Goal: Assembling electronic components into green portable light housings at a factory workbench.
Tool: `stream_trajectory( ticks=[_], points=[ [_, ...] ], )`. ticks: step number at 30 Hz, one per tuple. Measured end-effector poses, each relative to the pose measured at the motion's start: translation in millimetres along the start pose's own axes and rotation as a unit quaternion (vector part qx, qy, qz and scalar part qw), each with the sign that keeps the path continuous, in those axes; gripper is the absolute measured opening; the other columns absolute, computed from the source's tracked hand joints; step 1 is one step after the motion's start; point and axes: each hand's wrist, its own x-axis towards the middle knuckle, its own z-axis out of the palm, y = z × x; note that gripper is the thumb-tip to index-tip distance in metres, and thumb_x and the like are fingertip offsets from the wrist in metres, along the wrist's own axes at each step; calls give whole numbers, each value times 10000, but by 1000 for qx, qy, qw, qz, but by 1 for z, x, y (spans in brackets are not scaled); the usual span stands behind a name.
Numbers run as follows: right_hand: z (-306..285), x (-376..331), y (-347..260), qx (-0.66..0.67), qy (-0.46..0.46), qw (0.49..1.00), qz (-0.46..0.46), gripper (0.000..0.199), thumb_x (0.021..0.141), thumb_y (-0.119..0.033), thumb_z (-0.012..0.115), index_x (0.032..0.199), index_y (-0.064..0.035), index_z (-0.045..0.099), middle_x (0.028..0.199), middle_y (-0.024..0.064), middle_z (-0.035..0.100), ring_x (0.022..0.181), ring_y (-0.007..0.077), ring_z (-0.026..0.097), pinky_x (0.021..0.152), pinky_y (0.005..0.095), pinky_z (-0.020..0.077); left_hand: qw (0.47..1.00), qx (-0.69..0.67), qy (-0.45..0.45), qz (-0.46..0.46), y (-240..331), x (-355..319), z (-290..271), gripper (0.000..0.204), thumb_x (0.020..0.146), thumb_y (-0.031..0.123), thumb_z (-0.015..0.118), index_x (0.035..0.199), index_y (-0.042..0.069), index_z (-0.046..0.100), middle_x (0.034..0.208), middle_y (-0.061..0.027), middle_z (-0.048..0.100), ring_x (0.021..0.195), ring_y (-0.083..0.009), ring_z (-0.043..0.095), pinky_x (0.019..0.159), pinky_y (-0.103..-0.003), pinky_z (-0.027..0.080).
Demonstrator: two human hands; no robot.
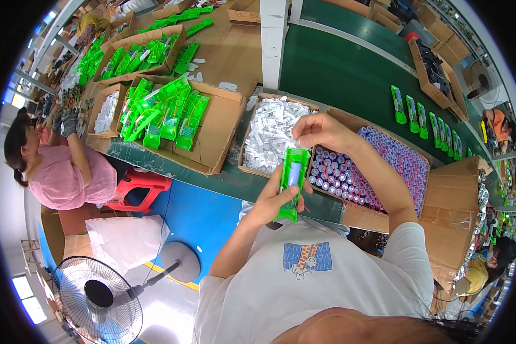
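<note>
My left hand is wrapped round a green plastic housing, held tilted in front of my chest. A pale lilac cylindrical battery lies inside it. Just above the housing's upper end, my right hand has thumb and forefinger pinched together; whatever they hold is too small to make out. Behind that hand stands a carton of small white plastic pieces. Under my right forearm is a box of batteries standing on end, with red wires among them.
Left of me, a shallow carton holds green housings with wires; another carton lies beyond. Green housings stand in a row on the green conveyor. A white post rises ahead. A co-worker sits left, near a fan.
</note>
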Motion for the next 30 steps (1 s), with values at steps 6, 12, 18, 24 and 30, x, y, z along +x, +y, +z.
stream_trajectory(
  ticks=[6,12,18,24,30],
  points=[
    [42,-9,-1,-81,168,979,-85,182,817,-2,717,926,-38,575,880,-9,573,811,57,564,725,209,476,991,23,128,36,-12,6,-5,455,1012,193,467,1376,61,228,1065,-153,570,722,-181,603,664,-332,528],
    [54,-13,3,58,242,964,-92,268,831,-10,703,1026,-33,519,984,19,524,746,64,548,598,195,481,996,24,84,26,-10,9,-5,471,1005,206,485,1373,69,226,1002,-130,550,703,-174,592,647,-316,519],
    [29,-18,-5,-166,134,975,-69,198,909,-97,639,1082,-5,616,981,50,608,835,91,586,751,247,496,999,-50,-7,-1,-8,20,2,479,1002,197,466,1387,95,201,1059,-161,550,757,-221,628,698,-355,542],
    [-148,-46,-26,-278,431,848,-131,303,1007,-290,486,1113,-74,671,908,-24,625,769,57,539,682,212,446,947,94,269,150,63,21,-83,282,965,143,549,1201,-11,560,1123,-135,615,962,-201,639,810,-330,518],
    [-444,-117,94,-375,473,789,113,328,961,-367,564,1108,-110,706,928,16,683,892,127,607,799,297,474,435,794,424,-35,79,17,-191,381,749,113,747,1057,7,550,1049,-168,558,987,-331,551,827,-416,492]
  ],
)
